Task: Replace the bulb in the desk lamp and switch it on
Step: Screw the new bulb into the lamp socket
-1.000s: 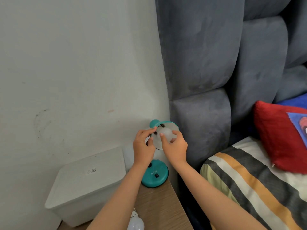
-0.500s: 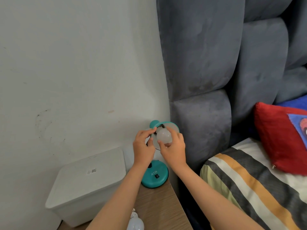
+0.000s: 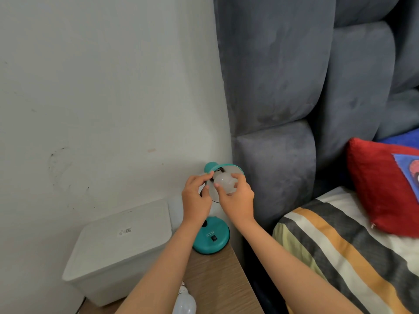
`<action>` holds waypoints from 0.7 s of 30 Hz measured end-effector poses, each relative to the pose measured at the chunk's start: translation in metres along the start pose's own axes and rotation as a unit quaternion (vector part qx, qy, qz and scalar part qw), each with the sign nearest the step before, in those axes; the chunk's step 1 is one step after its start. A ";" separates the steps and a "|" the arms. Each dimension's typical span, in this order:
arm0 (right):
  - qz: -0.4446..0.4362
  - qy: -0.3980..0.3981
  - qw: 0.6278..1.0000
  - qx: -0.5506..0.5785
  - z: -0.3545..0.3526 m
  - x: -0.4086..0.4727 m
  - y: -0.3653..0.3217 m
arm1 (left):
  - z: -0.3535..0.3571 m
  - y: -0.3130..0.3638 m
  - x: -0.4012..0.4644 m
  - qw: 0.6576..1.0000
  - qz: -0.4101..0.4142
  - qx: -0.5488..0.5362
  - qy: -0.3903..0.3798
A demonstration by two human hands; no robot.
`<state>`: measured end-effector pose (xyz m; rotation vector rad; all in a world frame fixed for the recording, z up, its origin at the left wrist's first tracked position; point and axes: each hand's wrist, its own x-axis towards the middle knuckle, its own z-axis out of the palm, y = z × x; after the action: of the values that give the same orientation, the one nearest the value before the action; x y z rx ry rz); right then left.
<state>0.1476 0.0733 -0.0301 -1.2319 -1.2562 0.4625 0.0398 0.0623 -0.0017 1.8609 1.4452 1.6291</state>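
A small teal desk lamp stands on a wooden bedside table, its round base (image 3: 211, 238) carrying a black switch. Its shade (image 3: 233, 169) is tipped toward me. A white bulb (image 3: 224, 182) sits at the socket inside the shade, and my right hand (image 3: 237, 200) has its fingers wrapped around it. My left hand (image 3: 196, 198) pinches the left rim of the shade. A second white bulb (image 3: 184, 302) lies on the table at the bottom edge, partly behind my left forearm.
A white lidded plastic box (image 3: 118, 248) stands left of the lamp against the wall. A grey padded headboard (image 3: 283, 109) rises right behind the lamp. To the right lie a striped bed cover (image 3: 340, 250) and a red pillow (image 3: 383, 189).
My right hand has shifted its fingers around the bulb, as in a twist. The bulb sits slightly further out toward me. My left hand stays on the shade.
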 end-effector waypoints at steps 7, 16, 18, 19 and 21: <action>-0.040 -0.032 0.999 -0.013 0.000 -0.002 0.005 | 0.000 -0.001 0.000 1.000 0.004 0.006 0.004; -0.040 -0.021 0.999 -0.010 -0.003 0.001 -0.001 | -0.003 -0.001 -0.001 1.000 0.001 0.004 0.003; -0.080 -0.062 0.994 -0.039 -0.002 -0.002 0.001 | -0.002 0.000 -0.001 1.000 -0.002 0.004 0.002; -0.083 -0.069 0.993 -0.047 -0.002 -0.003 0.002 | -0.002 0.001 -0.001 1.000 0.000 0.006 0.002; -0.080 -0.067 0.993 -0.057 -0.001 -0.003 0.004 | -0.001 0.001 -0.002 1.000 0.002 0.010 0.002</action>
<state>0.1492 0.0721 -0.0348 -1.1983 -1.5014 0.3656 0.0395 0.0603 -0.0016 1.8741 1.4642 1.6270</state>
